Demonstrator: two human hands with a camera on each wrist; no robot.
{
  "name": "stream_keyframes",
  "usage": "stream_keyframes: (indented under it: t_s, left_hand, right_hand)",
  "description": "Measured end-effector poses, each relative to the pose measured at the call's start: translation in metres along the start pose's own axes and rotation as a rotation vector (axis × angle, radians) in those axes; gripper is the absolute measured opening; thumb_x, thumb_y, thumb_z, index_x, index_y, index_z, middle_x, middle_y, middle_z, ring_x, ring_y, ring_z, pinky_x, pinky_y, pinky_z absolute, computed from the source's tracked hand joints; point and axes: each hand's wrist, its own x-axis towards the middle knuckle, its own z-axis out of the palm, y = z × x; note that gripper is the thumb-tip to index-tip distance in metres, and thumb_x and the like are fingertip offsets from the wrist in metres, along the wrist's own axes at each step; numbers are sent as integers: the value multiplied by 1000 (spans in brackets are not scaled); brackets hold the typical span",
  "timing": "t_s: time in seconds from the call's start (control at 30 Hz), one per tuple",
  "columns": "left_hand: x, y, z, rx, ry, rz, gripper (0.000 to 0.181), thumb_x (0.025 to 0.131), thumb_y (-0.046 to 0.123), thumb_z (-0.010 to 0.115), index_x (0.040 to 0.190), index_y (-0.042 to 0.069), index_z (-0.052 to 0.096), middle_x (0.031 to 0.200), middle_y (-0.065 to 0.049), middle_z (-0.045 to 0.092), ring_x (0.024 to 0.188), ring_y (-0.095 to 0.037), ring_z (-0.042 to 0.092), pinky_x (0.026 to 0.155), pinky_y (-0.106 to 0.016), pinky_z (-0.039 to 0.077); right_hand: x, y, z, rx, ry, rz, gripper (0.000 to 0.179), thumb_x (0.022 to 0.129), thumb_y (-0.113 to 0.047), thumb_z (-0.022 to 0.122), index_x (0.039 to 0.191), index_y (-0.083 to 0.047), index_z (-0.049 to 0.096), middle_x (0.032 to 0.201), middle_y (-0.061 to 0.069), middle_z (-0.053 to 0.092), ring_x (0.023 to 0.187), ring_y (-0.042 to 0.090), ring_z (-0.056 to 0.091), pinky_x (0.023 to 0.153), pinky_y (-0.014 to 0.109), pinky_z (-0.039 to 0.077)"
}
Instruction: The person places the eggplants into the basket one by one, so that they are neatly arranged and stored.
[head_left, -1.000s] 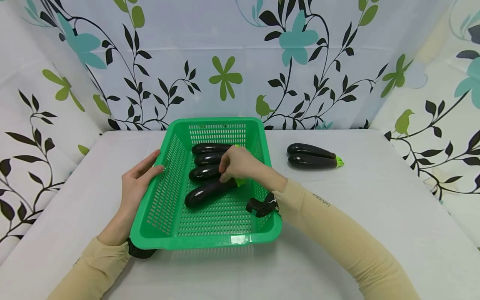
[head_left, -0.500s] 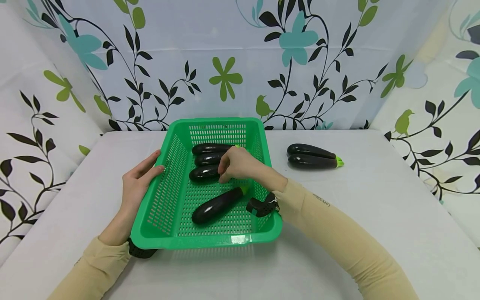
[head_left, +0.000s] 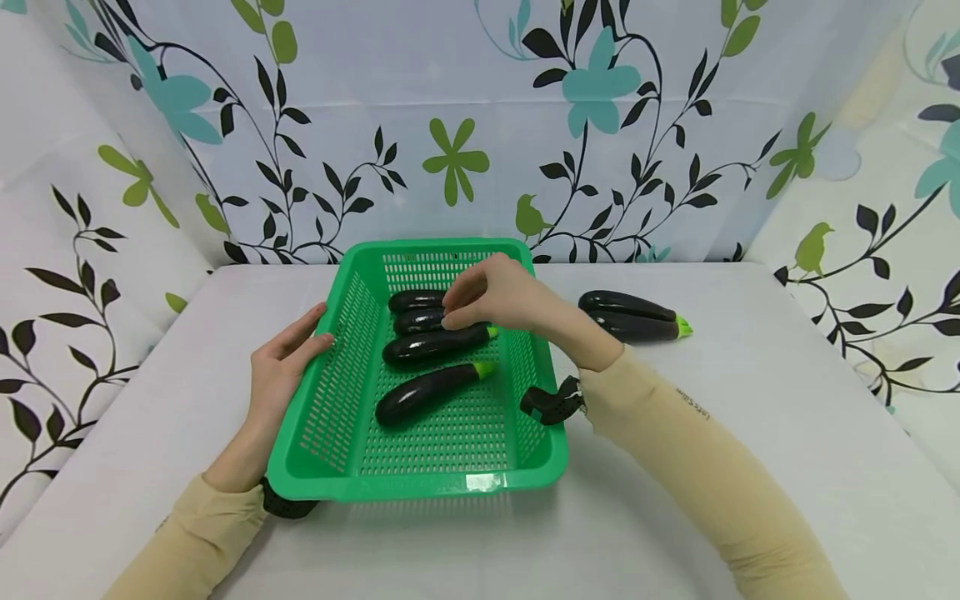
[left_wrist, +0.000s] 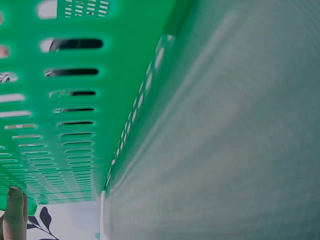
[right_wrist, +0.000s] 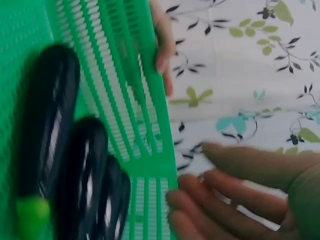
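In the head view, a green perforated plastic basket (head_left: 375, 486) stands on the white table. Several glossy black eggplants with green caps lie inside it, the nearest eggplant (head_left: 427, 393) apart from the row behind. My left hand (head_left: 276, 367) rests against the basket's left side, its straight fingers and thumb touching the rim. Above the back eggplants (head_left: 416, 323), my right hand (head_left: 498, 292) hovers with loosely bent fingers and nothing between them; it hides the stem ends there. The right wrist view shows these fingers (right_wrist: 240, 195) apart from the eggplants (right_wrist: 50, 120).
Two more eggplants (head_left: 626, 304) lie side by side on the table (head_left: 675, 417), right of the basket. A printed leafy curtain (head_left: 450, 67) stands behind the table and along both sides.
The nearest eggplant first rolled toward the basket's front, then came to lie slightly farther back. My right hand has lifted up and away from the eggplants. My left hand stays at the rim.
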Motion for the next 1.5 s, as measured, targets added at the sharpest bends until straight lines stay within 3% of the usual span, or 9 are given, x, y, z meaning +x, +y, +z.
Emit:
stream_keyframes:
  t_s: [0.3,0.43,0.77,0.97,1.3,1.5]
  left_hand:
    - [0,-1,-1,-15,-11,5,50,94,20,72,142,14,58,139,11,60,132,-4,51,83,-9,50]
    - [1,-2,-2,-7,-9,12,49,93,20,72,141,17,60,140,10,60,134,-5,50,84,-8,50]
    - [1,-2,-2,12,-12,17,50,93,22,72,141,15,59,134,17,63,122,4,56,82,-9,50]
    - [1,-1,-2,15,-11,19,51,94,22,72,142,15,58,134,16,63,124,3,55,83,-9,50]
    - [0,-3,-1,5,-8,29,50,94,22,72,141,14,59,133,17,64,120,6,57,83,-9,50]
    - [0,-2,-1,12,-8,27,50,94,22,71,142,15,59,139,11,61,119,6,57,83,-9,51]
  right_hand:
    - [-42,14,-48,68,159,-8,28,88,-24,79,112,-11,74,108,3,75,105,17,67,99,40,50]
    - [-63,29,-65,94,224,53,33,87,-29,79,115,-13,73,111,2,75,106,16,68,101,39,49]
    - [-97,84,-83,114,316,165,40,87,-31,79,122,-12,71,119,4,73,106,8,69,92,20,52]
    - [-106,116,-91,145,364,148,41,88,-27,79,123,-8,69,119,4,73,105,8,69,91,19,52]
    - [-109,151,-106,65,373,178,48,86,-29,81,127,-9,67,118,-3,73,105,1,68,88,15,52]
    - [-111,164,-111,37,382,203,49,85,-30,82,127,-9,67,125,8,70,104,1,67,86,15,52]
